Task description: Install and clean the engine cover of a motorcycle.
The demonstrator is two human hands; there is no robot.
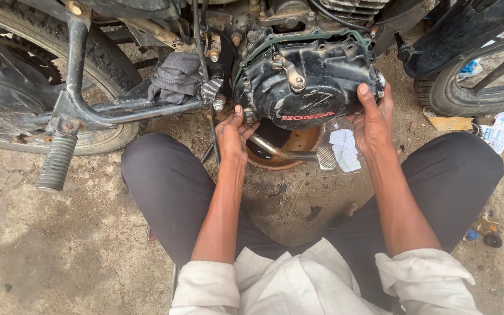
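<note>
On cracked, oil-stained dirt ground [59,245], both hands are gripping a black engine cover [310,81], left hand [233,131] at seven o'clock, right hand [373,119] at four o'clock, fingers spread against it.

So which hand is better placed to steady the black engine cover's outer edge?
Probably the right hand: its fingers already wrap the engine cover at its right edge. The left hand sits lower, by the bottom-left corner, fingertips only.
</note>
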